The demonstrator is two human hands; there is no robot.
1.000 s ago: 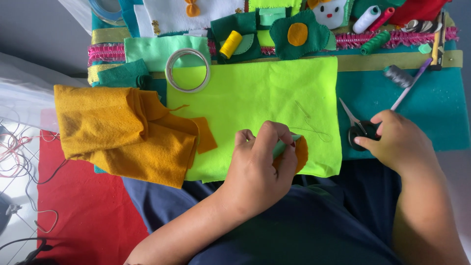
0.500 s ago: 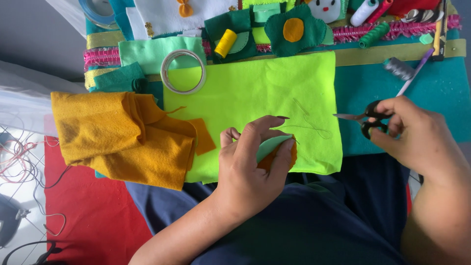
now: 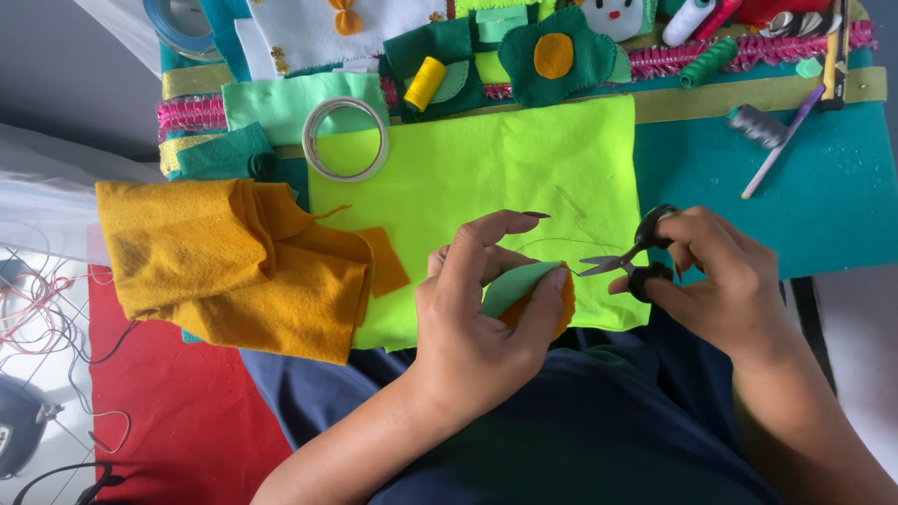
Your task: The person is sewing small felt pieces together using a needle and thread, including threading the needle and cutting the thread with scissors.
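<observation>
A small green and orange felt piece [image 3: 524, 290] is pinched in the left hand [image 3: 477, 327]; just right of it, black scissors [image 3: 629, 257], gripped by the right hand [image 3: 725, 281], are pointed blade-first toward its edge.

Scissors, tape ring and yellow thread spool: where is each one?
Scissors [image 3: 625, 260], head view, on the black handle pivot.
Tape ring [image 3: 314, 160], head view, on its left rim.
Yellow thread spool [image 3: 429, 83], head view, on its wound side.

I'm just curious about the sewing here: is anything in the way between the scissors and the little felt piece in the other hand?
Nothing visible. The scissors in the right hand point straight at the felt piece pinched in the left hand, over the bare lime cloth.
</observation>
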